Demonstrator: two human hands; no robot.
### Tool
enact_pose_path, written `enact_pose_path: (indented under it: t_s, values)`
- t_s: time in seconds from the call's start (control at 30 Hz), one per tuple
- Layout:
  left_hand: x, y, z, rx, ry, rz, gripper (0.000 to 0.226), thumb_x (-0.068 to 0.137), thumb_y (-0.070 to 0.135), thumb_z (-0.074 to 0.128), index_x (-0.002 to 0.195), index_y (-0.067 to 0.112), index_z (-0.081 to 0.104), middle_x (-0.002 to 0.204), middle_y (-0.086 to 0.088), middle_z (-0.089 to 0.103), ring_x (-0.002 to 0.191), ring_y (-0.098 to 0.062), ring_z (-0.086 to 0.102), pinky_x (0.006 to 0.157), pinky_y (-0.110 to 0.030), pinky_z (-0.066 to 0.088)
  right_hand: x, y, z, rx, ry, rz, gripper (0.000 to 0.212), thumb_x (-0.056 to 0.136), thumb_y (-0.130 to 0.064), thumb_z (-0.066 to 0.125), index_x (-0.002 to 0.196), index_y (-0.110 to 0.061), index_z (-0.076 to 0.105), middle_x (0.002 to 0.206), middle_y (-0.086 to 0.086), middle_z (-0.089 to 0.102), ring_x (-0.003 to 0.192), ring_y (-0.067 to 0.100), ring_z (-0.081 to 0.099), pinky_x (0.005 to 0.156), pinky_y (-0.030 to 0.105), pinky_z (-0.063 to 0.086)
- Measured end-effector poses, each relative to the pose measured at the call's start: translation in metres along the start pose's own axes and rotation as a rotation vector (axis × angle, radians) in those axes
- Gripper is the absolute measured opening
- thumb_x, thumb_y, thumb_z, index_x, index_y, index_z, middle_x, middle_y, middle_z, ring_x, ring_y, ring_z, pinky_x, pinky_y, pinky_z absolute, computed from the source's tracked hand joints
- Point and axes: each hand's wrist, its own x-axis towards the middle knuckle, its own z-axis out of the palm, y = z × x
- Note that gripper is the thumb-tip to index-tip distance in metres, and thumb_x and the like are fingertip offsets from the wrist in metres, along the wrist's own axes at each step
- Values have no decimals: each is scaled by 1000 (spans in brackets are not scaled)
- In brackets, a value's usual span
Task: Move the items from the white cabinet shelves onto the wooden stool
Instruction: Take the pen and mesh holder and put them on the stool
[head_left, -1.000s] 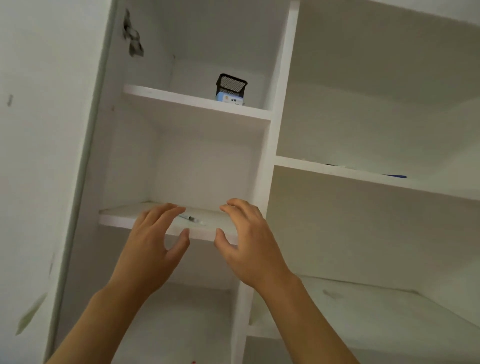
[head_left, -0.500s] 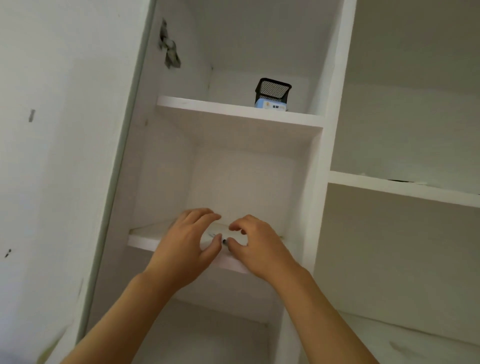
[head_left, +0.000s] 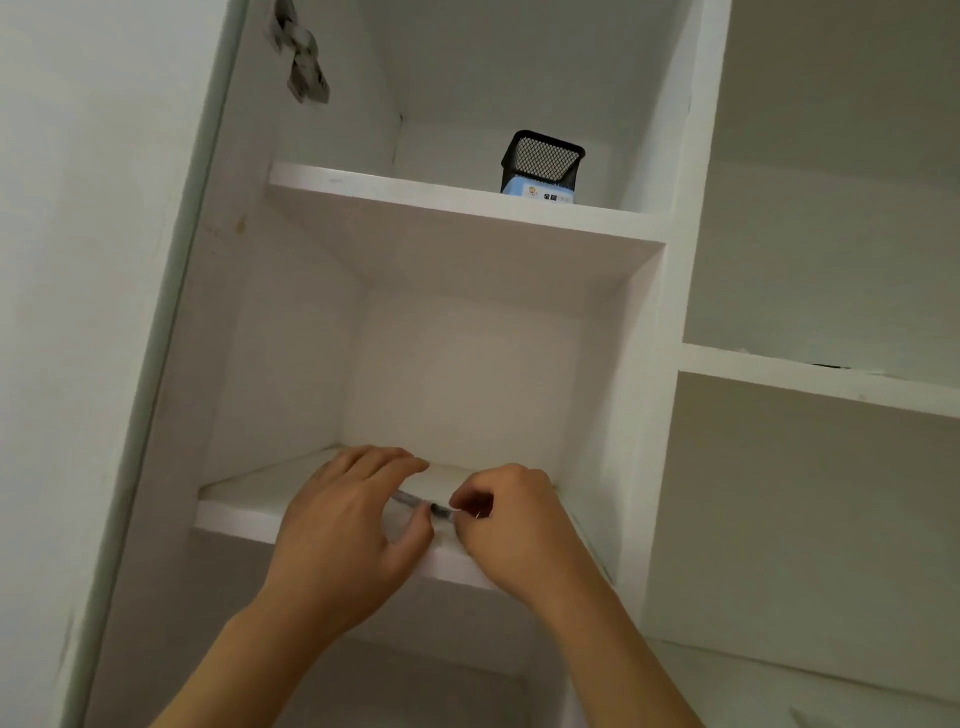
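A thin pen (head_left: 418, 506) lies on the middle left shelf (head_left: 244, 506) of the white cabinet. My right hand (head_left: 511, 525) has its fingers curled and pinches the pen's right end. My left hand (head_left: 343, 525) rests on the shelf with its fingers laid over the pen's other end and its thumb touching the barrel. On the shelf above stands a black mesh holder (head_left: 543, 161) with a light blue label or box (head_left: 537, 196) at its base. The wooden stool is not in view.
The cabinet's upright divider (head_left: 670, 364) stands just right of my right hand. A wider shelf (head_left: 810, 382) lies beyond it, with a thin dark thing barely showing on top. A damaged patch (head_left: 304, 57) marks the left inner wall. A plain wall fills the far left.
Both hands have moved forward onto the middle shelf and closed in on the pen. My right hand's fingers have curled round its end. The view has shifted left and closer.
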Motion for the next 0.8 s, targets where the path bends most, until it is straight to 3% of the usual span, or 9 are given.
enact_pose_path:
  t_s: [0.1, 0.27, 0.37, 0.57, 0.8]
  values:
    - [0, 0, 0, -1, -2, 6, 49, 90, 55, 46, 129, 37, 68, 130, 18, 65, 123, -8, 57, 93, -30, 49, -1, 2, -1, 11, 32, -8, 20, 96, -18, 72, 113, -25, 80, 107, -10, 76, 89, 2, 69, 72, 6, 50]
    - [0, 2, -1, -14, 11, -3, 46, 89, 55, 46, 125, 39, 69, 127, 20, 66, 121, -8, 58, 91, -31, 50, -6, -1, -2, 51, 88, -97, 18, 93, -15, 72, 107, -22, 81, 97, -11, 74, 87, 3, 68, 81, 18, 58]
    - [0, 3, -1, -29, 16, 4, 45, 89, 54, 47, 124, 39, 70, 126, 21, 67, 120, -7, 58, 90, -30, 49, -8, 0, 1, 47, 161, -217, 14, 91, -12, 74, 101, -19, 81, 91, -10, 73, 84, 6, 66, 79, 21, 56]
    - [-1, 2, -1, -59, 41, 14, 42, 89, 51, 47, 120, 38, 71, 120, 23, 67, 116, -5, 58, 85, -25, 44, -13, 2, 6, -88, 328, -443, 6, 91, -14, 73, 91, -19, 75, 87, -12, 65, 83, 1, 52, 76, 8, 40]
    - [-3, 1, -1, -80, 60, 43, 29, 91, 42, 45, 109, 39, 68, 107, 27, 64, 106, -3, 57, 77, -16, 36, -17, 5, 6, -72, 391, -590, 5, 92, -12, 74, 93, -16, 75, 89, -8, 69, 86, 6, 58, 76, 21, 51]
